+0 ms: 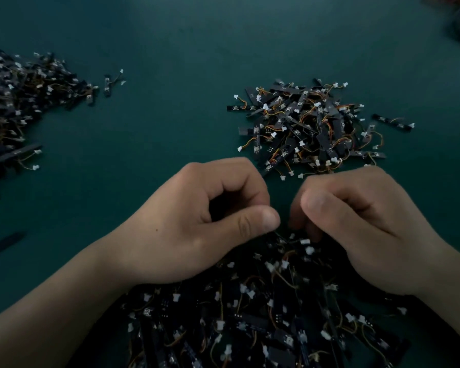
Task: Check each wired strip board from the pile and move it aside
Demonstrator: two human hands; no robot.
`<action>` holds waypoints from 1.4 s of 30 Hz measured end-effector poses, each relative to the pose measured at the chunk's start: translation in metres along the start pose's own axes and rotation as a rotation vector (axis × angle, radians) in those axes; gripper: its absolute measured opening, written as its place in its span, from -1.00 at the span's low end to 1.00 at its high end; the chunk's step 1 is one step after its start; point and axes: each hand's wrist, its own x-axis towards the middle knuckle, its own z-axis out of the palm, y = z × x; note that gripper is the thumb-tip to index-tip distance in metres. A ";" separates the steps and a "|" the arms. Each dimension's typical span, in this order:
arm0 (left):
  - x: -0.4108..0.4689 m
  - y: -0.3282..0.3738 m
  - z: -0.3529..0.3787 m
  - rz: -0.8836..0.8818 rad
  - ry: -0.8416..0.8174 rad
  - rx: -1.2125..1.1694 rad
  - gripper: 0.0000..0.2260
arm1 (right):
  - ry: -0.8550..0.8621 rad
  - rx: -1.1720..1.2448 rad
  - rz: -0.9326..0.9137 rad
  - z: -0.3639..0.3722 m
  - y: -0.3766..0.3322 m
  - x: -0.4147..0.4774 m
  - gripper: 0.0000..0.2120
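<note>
Dim, bluish light; the worktop is brightest toward its far middle. The near pile sits in deep shadow; left edge blurred, perhaps lens-stretched.

Left grip and right grip are bare, like both forearms, with short rounded thumbnails; 1 small mole sits on the left grip's back.
</note>
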 end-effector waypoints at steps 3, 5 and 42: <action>-0.001 -0.002 0.002 -0.029 0.053 -0.020 -0.76 | -0.094 -0.019 -0.065 0.000 -0.001 0.002 -0.35; 0.000 -0.003 0.003 -0.031 0.073 0.006 -0.76 | -0.128 -0.091 -0.112 0.000 -0.001 0.002 -0.49; -0.003 -0.009 0.004 0.009 0.037 0.014 -0.74 | 0.176 0.173 -0.092 0.000 0.003 -0.001 -0.69</action>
